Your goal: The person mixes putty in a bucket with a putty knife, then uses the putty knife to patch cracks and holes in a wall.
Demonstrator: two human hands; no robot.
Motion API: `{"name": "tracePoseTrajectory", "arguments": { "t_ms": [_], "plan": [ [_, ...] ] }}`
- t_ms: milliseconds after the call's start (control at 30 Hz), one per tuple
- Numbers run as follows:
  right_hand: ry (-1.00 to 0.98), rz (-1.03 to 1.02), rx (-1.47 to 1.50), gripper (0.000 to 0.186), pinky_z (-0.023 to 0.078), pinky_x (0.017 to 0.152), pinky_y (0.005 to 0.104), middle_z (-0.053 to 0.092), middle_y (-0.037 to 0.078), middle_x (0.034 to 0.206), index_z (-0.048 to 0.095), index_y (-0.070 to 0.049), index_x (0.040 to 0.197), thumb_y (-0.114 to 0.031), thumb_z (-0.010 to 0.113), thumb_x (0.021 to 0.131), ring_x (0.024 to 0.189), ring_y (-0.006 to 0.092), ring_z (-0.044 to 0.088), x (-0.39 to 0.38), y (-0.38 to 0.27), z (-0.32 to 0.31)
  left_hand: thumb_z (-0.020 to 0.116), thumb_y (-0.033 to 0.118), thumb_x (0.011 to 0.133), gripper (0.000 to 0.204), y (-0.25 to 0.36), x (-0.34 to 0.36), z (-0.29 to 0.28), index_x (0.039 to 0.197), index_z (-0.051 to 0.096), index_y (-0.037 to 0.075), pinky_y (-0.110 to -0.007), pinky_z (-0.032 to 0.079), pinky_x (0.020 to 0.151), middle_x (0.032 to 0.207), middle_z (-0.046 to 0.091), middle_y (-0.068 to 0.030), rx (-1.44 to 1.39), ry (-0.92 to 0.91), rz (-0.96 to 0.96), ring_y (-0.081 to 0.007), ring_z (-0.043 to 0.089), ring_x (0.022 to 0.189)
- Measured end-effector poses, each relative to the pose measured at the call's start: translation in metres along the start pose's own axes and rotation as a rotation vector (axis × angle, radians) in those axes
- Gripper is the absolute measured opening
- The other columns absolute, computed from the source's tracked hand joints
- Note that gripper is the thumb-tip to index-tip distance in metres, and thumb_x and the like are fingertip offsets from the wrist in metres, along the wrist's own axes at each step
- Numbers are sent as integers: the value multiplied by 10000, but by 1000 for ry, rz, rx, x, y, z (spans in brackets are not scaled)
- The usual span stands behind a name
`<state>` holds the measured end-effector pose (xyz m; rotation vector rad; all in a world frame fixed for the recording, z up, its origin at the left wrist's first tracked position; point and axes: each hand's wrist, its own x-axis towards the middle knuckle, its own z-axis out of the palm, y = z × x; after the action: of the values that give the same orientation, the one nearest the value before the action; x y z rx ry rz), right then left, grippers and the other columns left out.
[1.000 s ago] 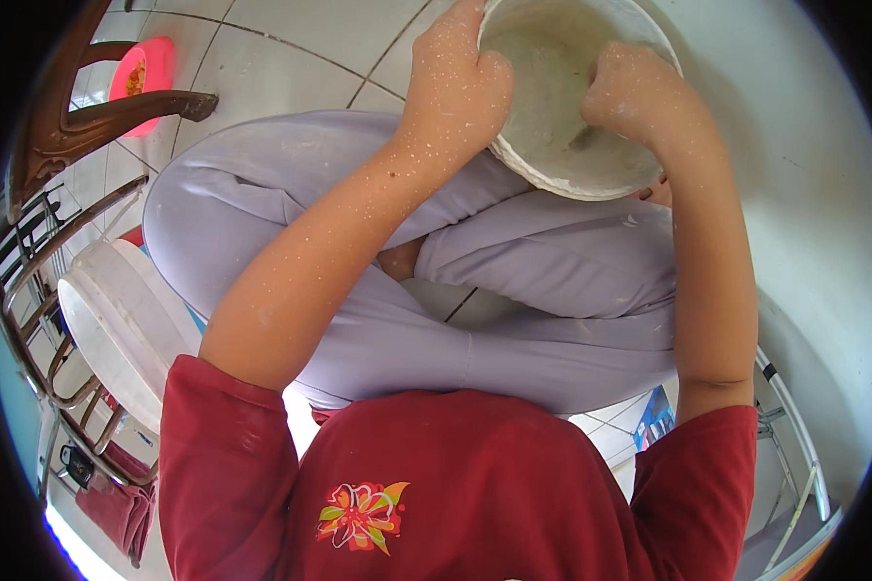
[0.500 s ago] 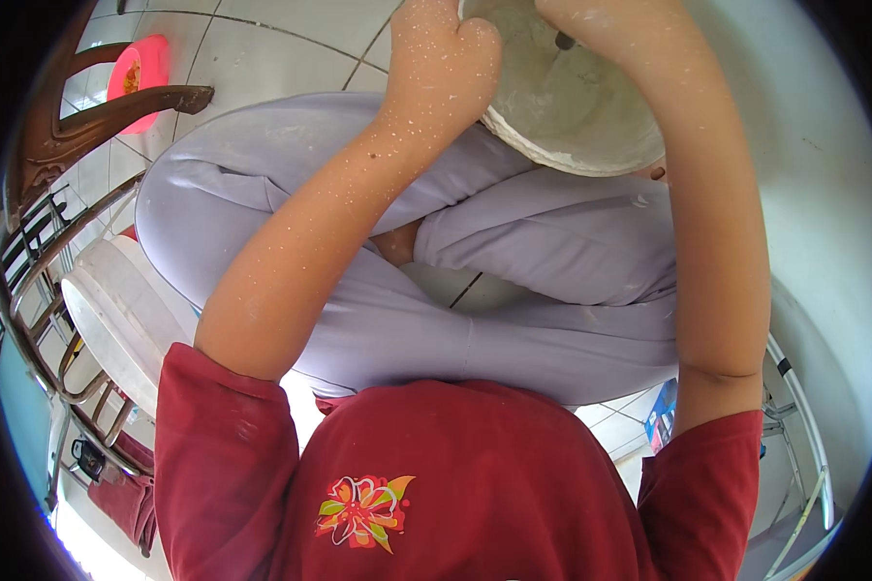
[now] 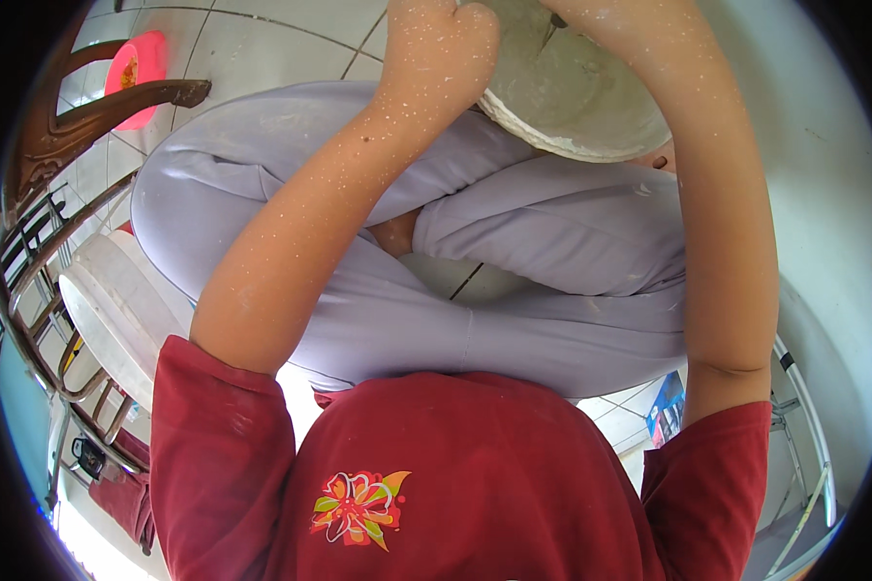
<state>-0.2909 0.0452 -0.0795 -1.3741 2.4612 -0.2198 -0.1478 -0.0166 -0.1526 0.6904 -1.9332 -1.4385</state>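
Observation:
A round whitish tub (image 3: 581, 97) with a crusted rim and a pale, wet-looking layer inside stands beyond my crossed legs, cut off by the top edge. My left hand (image 3: 443, 48) is closed at the tub's left rim, thumb bent; its fingertips and anything in them are hidden. Over the tub's far right side reaches my right hand (image 3: 601, 15), only its back and wrist showing, fingers out of view. Beside it, a small dark piece (image 3: 557, 19) shows against the pale inside; its kind is unclear. Whitish specks dot both forearms.
A pink basin (image 3: 150, 73) with orange bits lies at the far left by a carved wooden chair leg (image 3: 116, 111). A white plastic tub (image 3: 107, 290) leans at my left near metal chair frames. A pale wall (image 3: 824, 194) runs along my right, with a metal-framed rack (image 3: 812, 416) behind.
The tub sits slightly higher in the picture, and the small dark piece has shifted a little up and left. Both hands have moved slightly upward, the right one also a bit left.

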Motion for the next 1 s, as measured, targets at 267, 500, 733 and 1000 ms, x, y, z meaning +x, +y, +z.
{"name": "tracePoseTrajectory", "arguments": {
  "t_ms": [267, 500, 733, 1000],
  "plan": [
    [-145, 21, 83, 249, 535, 877, 498, 692, 314, 934, 736, 56, 847, -97, 628, 683, 913, 439, 693, -9, -3, -2, 421, 0, 774, 568, -16, 0, 2, 1320, 560, -75, -415, 442, 1077, 1225, 654, -276, 32, 34, 53, -399, 615, 1190],
    [-149, -197, -44, 246, 543, 808, 470, 709, 259, 897, 738, 32, 867, -142, 692, 700, 845, 401, 686, 3, 43, -9, 423, -1, 792, 507, -8, -2, 8, 1270, 576, -71, -435, 456, 1049, 1215, 644, -303, 82, 34, 11, -430, 616, 1169],
    [-7, -273, -54, 238, 543, 729, 449, 718, 229, 862, 761, -30, 908, -143, 740, 700, 774, 372, 690, 11, 48, 33, 427, 5, 795, 502, 4, 2, -1, 1269, 575, -75, -441, 451, 1055, 1198, 649, -297, 111, -14, -33, -425, 615, 1170],
    [-95, -50, 2, 221, 539, 744, 452, 717, 224, 868, 741, -8, 881, -148, 756, 710, 808, 369, 692, -9, 23, -6, 423, 5, 790, 520, -1, 2, 3, 1282, 573, -69, -430, 438, 1076, 1213, 646, -294, 55, -8, -31, -416, 607, 1188]
  ]
}}
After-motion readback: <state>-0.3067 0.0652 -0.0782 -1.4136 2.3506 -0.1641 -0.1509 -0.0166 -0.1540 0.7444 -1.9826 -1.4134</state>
